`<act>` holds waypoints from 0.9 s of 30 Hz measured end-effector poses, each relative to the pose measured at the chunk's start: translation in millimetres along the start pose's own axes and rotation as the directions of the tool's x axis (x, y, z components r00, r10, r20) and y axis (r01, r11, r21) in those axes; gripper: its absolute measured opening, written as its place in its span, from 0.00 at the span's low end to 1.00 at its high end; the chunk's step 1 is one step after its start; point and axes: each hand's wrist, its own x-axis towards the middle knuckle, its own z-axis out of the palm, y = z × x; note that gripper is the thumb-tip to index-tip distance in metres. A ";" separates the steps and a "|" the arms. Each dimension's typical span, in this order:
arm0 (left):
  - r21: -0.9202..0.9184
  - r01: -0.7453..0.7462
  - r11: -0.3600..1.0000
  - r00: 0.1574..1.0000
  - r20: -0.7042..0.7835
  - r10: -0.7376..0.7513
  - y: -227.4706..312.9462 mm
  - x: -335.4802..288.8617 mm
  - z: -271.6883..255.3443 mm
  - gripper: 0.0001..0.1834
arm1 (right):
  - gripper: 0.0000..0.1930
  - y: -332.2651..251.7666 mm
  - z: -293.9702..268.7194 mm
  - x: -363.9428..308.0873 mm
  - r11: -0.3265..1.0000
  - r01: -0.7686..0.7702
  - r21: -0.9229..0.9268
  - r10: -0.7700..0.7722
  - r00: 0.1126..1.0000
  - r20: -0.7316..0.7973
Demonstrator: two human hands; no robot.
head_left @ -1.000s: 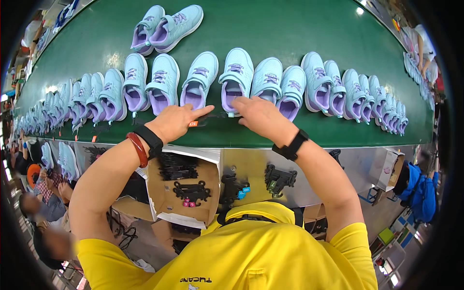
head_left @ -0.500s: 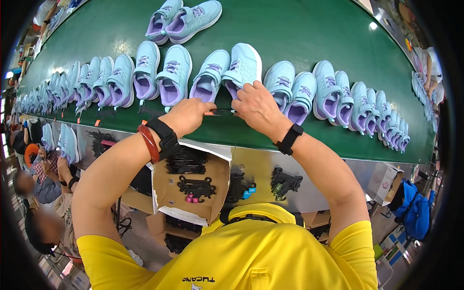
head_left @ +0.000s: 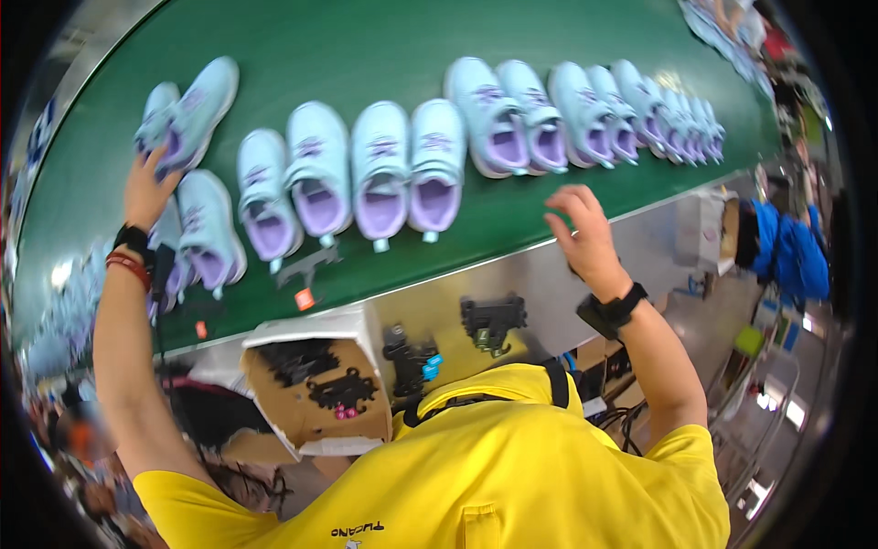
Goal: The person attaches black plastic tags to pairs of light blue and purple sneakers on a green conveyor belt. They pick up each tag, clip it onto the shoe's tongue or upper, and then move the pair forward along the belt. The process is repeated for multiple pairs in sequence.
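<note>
Left hand [head_left: 148,190] reached up-left, fingers spread on pale mint shoe pair [head_left: 187,114] at far left of green belt [head_left: 366,37]; touching, not clearly gripping. Right hand [head_left: 585,236] hovered half open over belt's near edge, empty. Shoes judged light, soft-uppered, stiffer at sole; best taken at heel collar. Looked child-sized, mint with lilac linings, strapped. Cardboard box [head_left: 315,403] sat below.

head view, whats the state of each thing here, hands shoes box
left hand: raised, touching a mint shoe at the belt's left end
right hand: open, fingers curled, holding nothing, above the belt edge
mint and purple shoes: upright, side by side in a row
green belt: loaded with shoes
cardboard box: open, black parts inside
</note>
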 end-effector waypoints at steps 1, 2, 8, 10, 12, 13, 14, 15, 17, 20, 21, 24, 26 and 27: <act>-0.133 0.050 0.990 0.986 0.163 -0.028 -30.9 5.8 14.3 0.30 | 0.12 16.1 -17.2 -19.9 0.991 -0.132 -0.026 0.132 0.991 -0.005; -0.213 0.122 0.969 0.949 0.310 -0.051 -46.9 15.8 28.5 0.30 | 0.12 24.2 -37.6 -39.1 0.941 -0.338 0.032 0.338 0.941 0.015; 0.361 0.112 0.926 0.971 0.159 -0.179 -82.5 47.7 61.6 0.26 | 0.18 88.7 -79.7 -140.5 0.825 -0.539 -0.170 0.546 0.838 -0.002; 0.498 0.077 0.864 0.993 0.038 -0.111 -35.0 66.5 41.3 0.25 | 0.19 97.0 -74.5 -148.3 0.826 -0.527 -0.202 0.544 0.838 0.038; 0.417 0.093 0.904 0.989 0.063 -0.131 20.2 100.5 7.8 0.27 | 0.21 100.9 -64.4 -142.8 0.848 -0.479 -0.226 0.505 0.860 0.073; 0.275 0.121 0.954 0.992 0.013 -0.129 51.6 117.9 2.4 0.29 | 0.21 102.7 -60.7 -140.5 0.854 -0.463 -0.236 0.497 0.861 0.106; 0.141 0.161 0.977 0.986 0.011 -0.164 86.8 131.9 -6.4 0.32 | 0.21 106.1 -57.3 -137.9 0.864 -0.443 -0.241 0.482 0.866 0.137; 0.067 0.140 0.988 0.990 0.004 -0.140 119.1 143.9 -8.6 0.34 | 0.21 110.0 -53.7 -133.5 0.876 -0.416 -0.245 0.461 0.872 0.167; -0.049 0.113 0.992 0.990 0.091 -0.108 223.2 157.2 -24.0 0.36 | 0.21 116.5 -48.1 -135.2 0.893 -0.379 -0.242 0.426 0.886 0.182; -0.060 -0.017 0.998 0.995 0.098 0.023 329.2 163.9 -32.7 0.30 | 0.19 120.7 -36.1 -131.5 0.904 -0.376 -0.204 0.402 0.910 0.106; -0.081 -0.010 0.997 0.994 0.107 0.019 352.4 163.4 -30.1 0.30 | 0.19 120.5 -35.2 -130.2 0.895 -0.403 -0.193 0.425 0.900 0.094; -0.148 -0.090 0.985 0.975 0.187 0.118 396.5 156.4 -35.8 0.33 | 0.17 130.4 -37.7 -131.9 0.893 -0.432 -0.129 0.443 0.893 0.078; -0.318 -0.163 0.934 0.958 0.176 0.227 394.9 150.6 -46.9 0.36 | 0.16 140.7 -42.9 -137.4 0.889 -0.454 -0.066 0.458 0.885 0.078; -0.477 -0.160 0.864 0.964 0.115 0.241 382.3 148.4 -40.8 0.33 | 0.16 141.3 -44.0 -136.8 0.885 -0.464 -0.036 0.466 0.881 0.080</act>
